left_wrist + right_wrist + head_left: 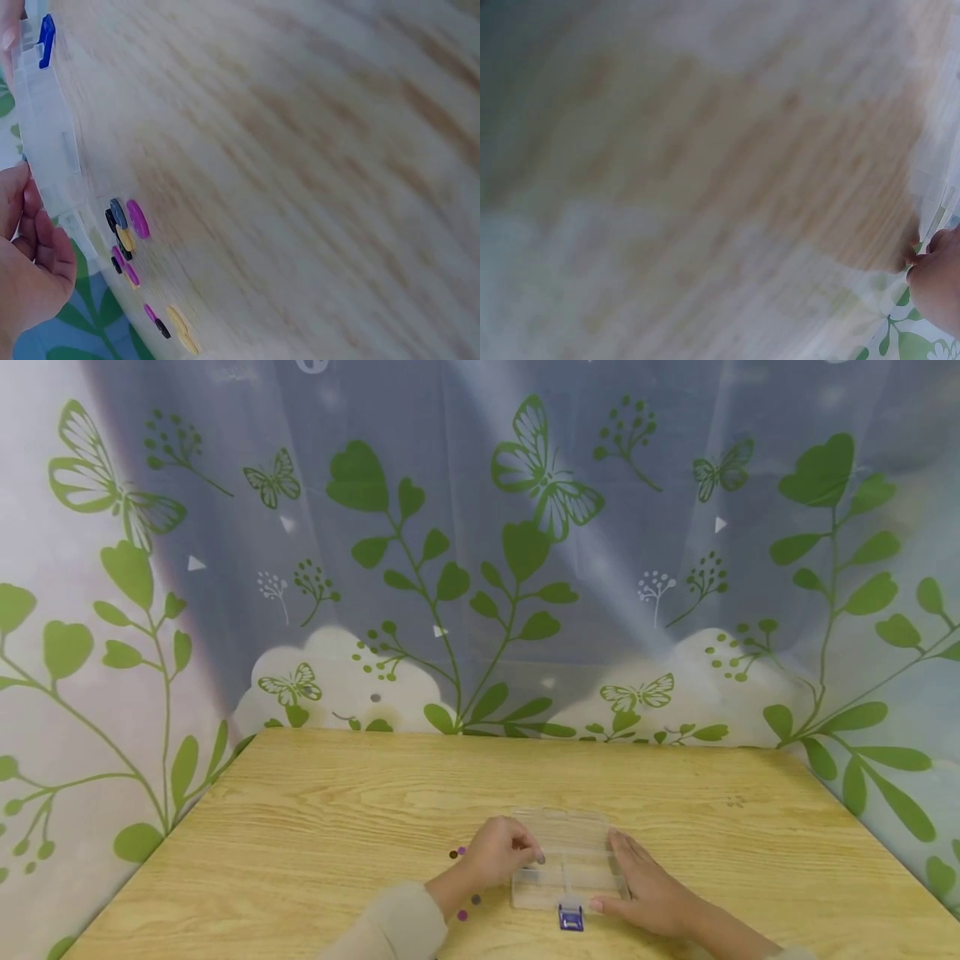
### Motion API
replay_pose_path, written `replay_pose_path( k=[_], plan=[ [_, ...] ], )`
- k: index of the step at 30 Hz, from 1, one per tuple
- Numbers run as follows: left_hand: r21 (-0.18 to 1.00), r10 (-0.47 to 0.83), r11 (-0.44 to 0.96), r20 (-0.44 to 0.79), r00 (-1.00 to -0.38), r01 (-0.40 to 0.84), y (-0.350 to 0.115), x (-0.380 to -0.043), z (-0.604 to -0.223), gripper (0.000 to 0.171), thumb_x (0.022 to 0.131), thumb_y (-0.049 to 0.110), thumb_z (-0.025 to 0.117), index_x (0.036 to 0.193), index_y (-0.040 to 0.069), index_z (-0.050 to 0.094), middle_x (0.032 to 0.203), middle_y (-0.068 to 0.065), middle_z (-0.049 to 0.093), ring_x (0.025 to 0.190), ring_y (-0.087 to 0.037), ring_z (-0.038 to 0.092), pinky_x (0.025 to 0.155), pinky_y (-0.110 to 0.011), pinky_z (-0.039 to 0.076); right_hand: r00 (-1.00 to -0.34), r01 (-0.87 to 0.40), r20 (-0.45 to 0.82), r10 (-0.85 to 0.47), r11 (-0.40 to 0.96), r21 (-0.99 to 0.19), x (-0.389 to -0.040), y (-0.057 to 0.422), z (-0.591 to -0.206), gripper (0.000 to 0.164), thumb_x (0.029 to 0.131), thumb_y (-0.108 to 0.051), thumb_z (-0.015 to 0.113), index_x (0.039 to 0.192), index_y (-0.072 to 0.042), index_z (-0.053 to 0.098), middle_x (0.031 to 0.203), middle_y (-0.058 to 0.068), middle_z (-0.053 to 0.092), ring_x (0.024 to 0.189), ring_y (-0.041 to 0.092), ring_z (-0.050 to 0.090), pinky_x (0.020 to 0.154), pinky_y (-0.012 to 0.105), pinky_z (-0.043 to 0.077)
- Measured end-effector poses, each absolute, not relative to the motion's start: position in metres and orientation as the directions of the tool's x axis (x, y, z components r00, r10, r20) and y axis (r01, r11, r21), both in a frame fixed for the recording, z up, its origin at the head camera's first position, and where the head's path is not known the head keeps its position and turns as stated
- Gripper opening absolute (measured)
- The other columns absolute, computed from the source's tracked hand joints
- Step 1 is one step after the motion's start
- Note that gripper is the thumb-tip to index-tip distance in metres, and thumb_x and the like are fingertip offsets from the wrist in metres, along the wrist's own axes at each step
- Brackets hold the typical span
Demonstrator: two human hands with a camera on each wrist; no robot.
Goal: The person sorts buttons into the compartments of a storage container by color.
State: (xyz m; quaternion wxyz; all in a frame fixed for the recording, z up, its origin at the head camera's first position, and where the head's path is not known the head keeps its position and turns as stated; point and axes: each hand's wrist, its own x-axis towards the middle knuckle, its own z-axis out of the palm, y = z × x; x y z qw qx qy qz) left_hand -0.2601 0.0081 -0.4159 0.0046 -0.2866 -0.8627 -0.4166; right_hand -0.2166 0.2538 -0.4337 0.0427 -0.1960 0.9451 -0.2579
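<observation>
A clear plastic divided box (538, 900) with a blue latch (571, 917) lies on the table, its lid (558, 827) tipped back. My left hand (495, 853) is over the box's left side and pinches a small grey button-like disc (541, 859) between thumb and fingertips. In the left wrist view, the same hand (37, 262) shows its other fingers loosely curled. My right hand (652, 892) rests along the box's right side, fingers extended by the lid and thumb at the front edge. The right wrist view catches only part of this hand (937, 281).
Several button-like discs lie left of the box: a magenta disc (138, 219), a grey disc (118, 213), a yellow disc (177, 320) and black ones among them. The wood-grained table (337, 793) ends at a leaf-patterned curtain (465, 568) behind and at both sides.
</observation>
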Motion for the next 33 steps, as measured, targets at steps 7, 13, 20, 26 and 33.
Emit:
replay_pose_path(
  k=[7,13,20,26,33],
  plan=[
    [0.675,0.501,0.539,0.224,-0.836,0.504,0.0090,-0.2591,-0.4155,0.008,0.081,0.009,0.069,0.074,0.006,0.072,0.074,0.000,0.065,0.063,0.002,0.044,0.060,-0.013,0.040,-0.920,-0.351,0.023,-0.392,0.793,-0.498,-0.2173,0.2546,-0.4353,0.099,0.085,-0.054,0.056,0.142,0.013,0.011,0.149,0.033,0.012,0.137,0.049,0.012,0.108,0.060,0.015],
    [0.636,0.493,0.574,0.234,-0.838,0.515,0.0106,-0.2579,-0.4168,0.006,0.079,0.009,0.070,0.074,0.006,0.073,0.072,0.000,0.064,0.062,0.002,0.043,0.058,-0.013,0.039,-0.920,-0.346,0.017,-0.391,0.793,-0.502,-0.2169,0.2547,-0.4341,0.099,0.085,-0.053,0.056,0.142,0.014,0.010,0.149,0.033,0.011,0.137,0.049,0.011,0.108,0.061,0.014],
    [0.651,0.476,0.565,0.245,-0.844,0.507,0.0105,-0.2581,-0.4180,0.006,0.079,0.010,0.071,0.075,0.005,0.073,0.071,0.000,0.064,0.062,0.002,0.045,0.059,-0.013,0.040,-0.919,-0.346,0.014,-0.393,0.790,-0.507,-0.2158,0.2543,-0.4347,0.098,0.086,-0.053,0.056,0.141,0.014,0.010,0.148,0.034,0.010,0.137,0.050,0.011,0.108,0.062,0.014],
    [0.663,0.468,0.552,0.255,-0.846,0.505,0.0086,-0.2583,-0.4179,0.005,0.080,0.010,0.071,0.076,0.008,0.072,0.073,0.003,0.065,0.068,0.001,0.051,0.069,-0.016,0.045,-0.920,-0.350,0.022,-0.392,0.794,-0.497,-0.2171,0.2549,-0.4360,0.099,0.085,-0.054,0.056,0.141,0.014,0.010,0.148,0.033,0.011,0.137,0.050,0.012,0.108,0.061,0.015],
    [0.664,0.465,0.505,0.330,-0.821,0.552,0.0037,-0.2578,-0.4159,0.005,0.079,0.009,0.071,0.076,0.006,0.072,0.074,-0.001,0.067,0.071,-0.004,0.057,0.071,-0.017,0.047,-0.920,-0.347,0.015,-0.392,0.793,-0.501,-0.2172,0.2548,-0.4357,0.100,0.085,-0.054,0.056,0.142,0.013,0.010,0.149,0.033,0.010,0.137,0.049,0.010,0.108,0.061,0.013]
  ],
)
